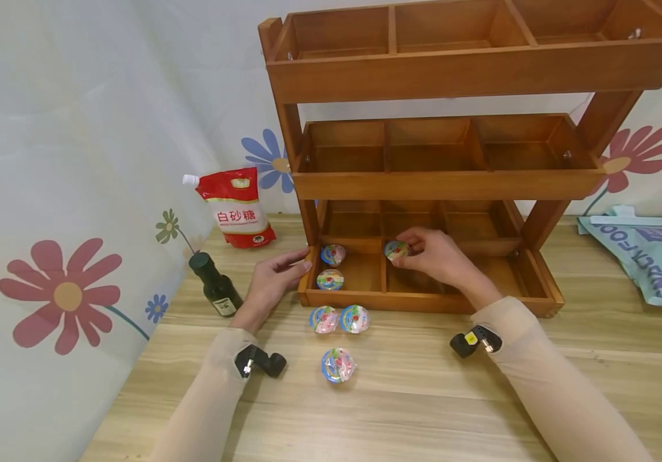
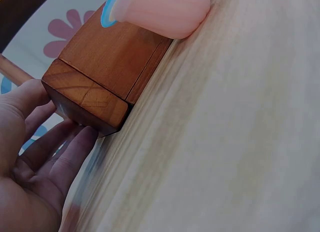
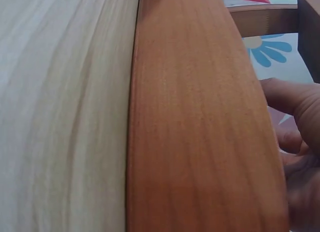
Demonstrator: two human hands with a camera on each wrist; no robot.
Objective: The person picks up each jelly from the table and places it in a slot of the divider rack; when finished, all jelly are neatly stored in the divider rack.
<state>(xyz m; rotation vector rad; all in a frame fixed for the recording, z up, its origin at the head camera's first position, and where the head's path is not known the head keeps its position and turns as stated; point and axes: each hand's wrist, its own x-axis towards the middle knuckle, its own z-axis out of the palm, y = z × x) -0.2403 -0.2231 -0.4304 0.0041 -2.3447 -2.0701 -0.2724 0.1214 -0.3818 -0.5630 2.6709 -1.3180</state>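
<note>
My right hand (image 1: 436,255) pinches a small jelly cup (image 1: 396,250) by its edge, over the bottom tier's middle compartment. In the right wrist view the tier's front board (image 3: 200,111) hides the cup and part of the hand. At the tier's left end, my left hand (image 1: 273,282) rests its thumb and fingertips against the outer side of the wooden shelf (image 2: 87,99). Two jelly cups, one behind (image 1: 333,255) and one in front (image 1: 330,280), lie in the left compartment. Three more stand on the table before the shelf: left (image 1: 323,319), right (image 1: 354,319) and nearer (image 1: 338,366).
The upper tier (image 1: 452,77) and middle tier (image 1: 446,186) rise above, each divided into three compartments. Left of the shelf stand a red and white sugar pouch (image 1: 241,212) and a dark bottle (image 1: 215,285). A teal snack bag (image 1: 648,256) lies at the right.
</note>
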